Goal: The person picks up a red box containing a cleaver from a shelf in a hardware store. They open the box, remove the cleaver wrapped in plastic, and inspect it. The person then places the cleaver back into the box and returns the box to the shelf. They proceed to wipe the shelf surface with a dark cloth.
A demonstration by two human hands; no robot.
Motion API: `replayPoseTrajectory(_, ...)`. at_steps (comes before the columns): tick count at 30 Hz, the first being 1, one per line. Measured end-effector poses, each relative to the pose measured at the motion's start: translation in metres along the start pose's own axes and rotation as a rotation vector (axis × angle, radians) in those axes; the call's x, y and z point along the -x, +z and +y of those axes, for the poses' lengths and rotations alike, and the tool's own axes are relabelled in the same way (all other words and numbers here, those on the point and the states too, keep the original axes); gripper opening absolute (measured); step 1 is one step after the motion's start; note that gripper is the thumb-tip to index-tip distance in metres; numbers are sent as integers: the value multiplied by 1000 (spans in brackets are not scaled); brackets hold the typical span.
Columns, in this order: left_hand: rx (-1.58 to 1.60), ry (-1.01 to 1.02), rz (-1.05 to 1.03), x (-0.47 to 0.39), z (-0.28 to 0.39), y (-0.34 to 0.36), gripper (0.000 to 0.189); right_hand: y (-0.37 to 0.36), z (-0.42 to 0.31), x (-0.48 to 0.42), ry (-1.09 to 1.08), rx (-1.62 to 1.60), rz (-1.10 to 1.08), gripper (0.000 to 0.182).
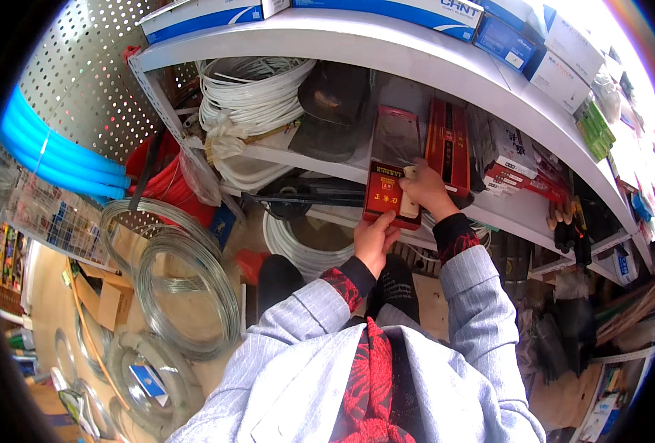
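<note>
In front of the lower shelf, my left hand (pixel 376 241) grips the near end of a red cardboard box (pixel 381 191) that bears yellow writing. The box lies tilted in front of my legs. My right hand (pixel 426 189) has its fingers and thumb on a narrow cream-coloured piece (pixel 408 206) at the box's right side; its far part is covered by the fingers, and I cannot tell what it is. Just beyond is a red box with a clear or plastic-wrapped top (pixel 396 133). To its right stands another dark red box (pixel 447 145) on the shelf.
Coiled white cable (pixel 255 99) and a black cap (pixel 333 111) occupy the shelf's left part. Boxes (pixel 510 160) and tools with handles (pixel 571 221) are to the right. The white upper shelf (pixel 327 36) overhangs them. Metal wire coils (pixel 186 299) stand at left beside blue pipe (pixel 61 149).
</note>
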State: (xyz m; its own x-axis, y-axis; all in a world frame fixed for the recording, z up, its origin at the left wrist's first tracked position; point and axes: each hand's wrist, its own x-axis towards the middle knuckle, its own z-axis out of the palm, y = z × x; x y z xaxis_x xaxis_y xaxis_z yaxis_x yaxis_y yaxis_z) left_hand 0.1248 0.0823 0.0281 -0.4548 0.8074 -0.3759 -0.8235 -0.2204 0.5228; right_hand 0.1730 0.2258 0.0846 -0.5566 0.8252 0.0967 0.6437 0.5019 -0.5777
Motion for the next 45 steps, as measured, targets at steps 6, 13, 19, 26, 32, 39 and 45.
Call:
replayPoseTrajectory(6,-54,-21,-9,2,5,-2,27,-7,-14,3,-71,275,-69,49)
replayPoseTrajectory(13,-44,-39,-18,-1,2,-6,23,-9,-22,9,-132,404,-65,36)
replayPoseTrajectory(19,-57,-50,4,-2,3,-5,23,-15,-35,31,-183,586,118,32)
replayPoseTrajectory(26,-14,-56,-15,-1,4,-7,20,-12,-14,76,-500,187,129,33)
replayPoseTrajectory(32,-13,-67,24,1,9,-1,19,3,15,66,-599,161,180,33)
replayPoseTrajectory(39,-18,-76,45,-1,12,-6,17,-7,34,52,-419,92,396,32)
replayPoseTrajectory(45,-18,-106,40,-8,9,-15,16,-27,99,28,63,67,714,37)
